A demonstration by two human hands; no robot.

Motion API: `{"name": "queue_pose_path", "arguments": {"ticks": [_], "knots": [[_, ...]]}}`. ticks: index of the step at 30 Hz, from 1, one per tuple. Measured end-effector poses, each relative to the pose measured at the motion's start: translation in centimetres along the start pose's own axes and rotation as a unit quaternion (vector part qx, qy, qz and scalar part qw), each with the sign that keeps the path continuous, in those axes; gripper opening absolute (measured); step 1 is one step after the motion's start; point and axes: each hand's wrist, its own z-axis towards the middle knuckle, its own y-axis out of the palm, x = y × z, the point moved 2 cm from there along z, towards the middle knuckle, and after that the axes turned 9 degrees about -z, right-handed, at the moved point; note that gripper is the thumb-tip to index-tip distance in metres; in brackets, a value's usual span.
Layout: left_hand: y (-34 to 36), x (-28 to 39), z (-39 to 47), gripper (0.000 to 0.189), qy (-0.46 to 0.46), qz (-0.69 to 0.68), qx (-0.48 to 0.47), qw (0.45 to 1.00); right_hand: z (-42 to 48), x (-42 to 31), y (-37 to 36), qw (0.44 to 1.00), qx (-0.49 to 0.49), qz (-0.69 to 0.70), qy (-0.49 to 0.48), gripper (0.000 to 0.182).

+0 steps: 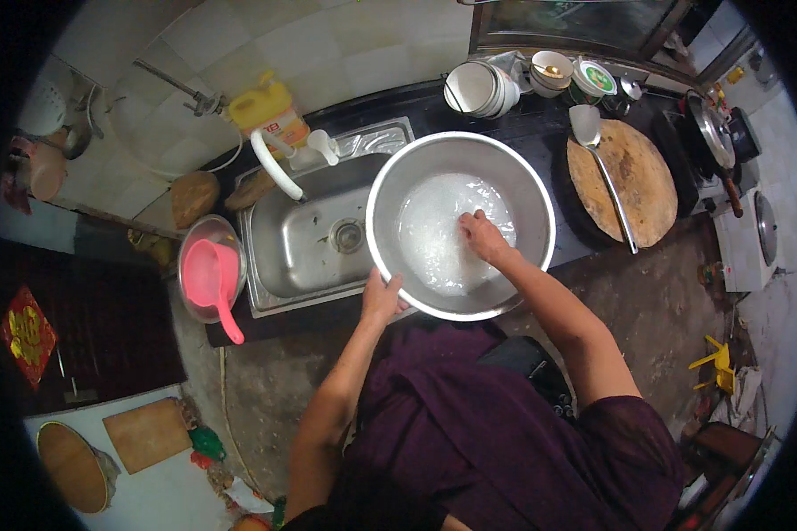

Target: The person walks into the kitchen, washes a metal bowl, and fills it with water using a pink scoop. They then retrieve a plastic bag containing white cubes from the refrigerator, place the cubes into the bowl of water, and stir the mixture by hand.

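Note:
A large, deep stainless steel basin [385, 199] stands on the counter, overlapping the right side of the sink. Cloudy, rippling water [432, 226] covers its bottom, with a pale layer that I cannot identify for certain. My left hand [380, 299] grips the basin's near-left rim, thumb on top and fingers beneath. Inside the basin, my right hand [483, 237] reaches down to the water with bent fingers. Whether those fingers hold anything cannot be seen.
Left of the basin is a steel sink [292, 245] with a white faucet [272, 162]. A pink ladle [206, 272] rests in a metal bowl [184, 292] beside it. To the right, a metal spatula [608, 176] lies across a round wooden chopping board [644, 179]. Stacked bowls [478, 89] stand behind.

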Motion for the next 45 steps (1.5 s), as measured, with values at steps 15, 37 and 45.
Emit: {"name": "queue_pose_path", "arguments": {"ticks": [15, 37, 45], "knots": [[0.5, 0.1, 0.3, 0.028, -0.003, 0.017, 0.007, 1.0, -2.6, -0.5, 3.8, 0.995, -0.035, 0.048, -0.086, 0.034], [0.5, -0.1, 0.2, 0.031, -0.003, 0.005, 0.001, 1.0, -4.9, -0.6, 3.3, 0.973, -0.2, -0.048, -0.101, 0.029], [0.3, 0.3, 0.0, 0.029, -0.01, 0.013, 0.008, 1.0, -5.3, -0.6, 0.8, 0.967, -0.224, -0.04, -0.116, 0.019]]}}
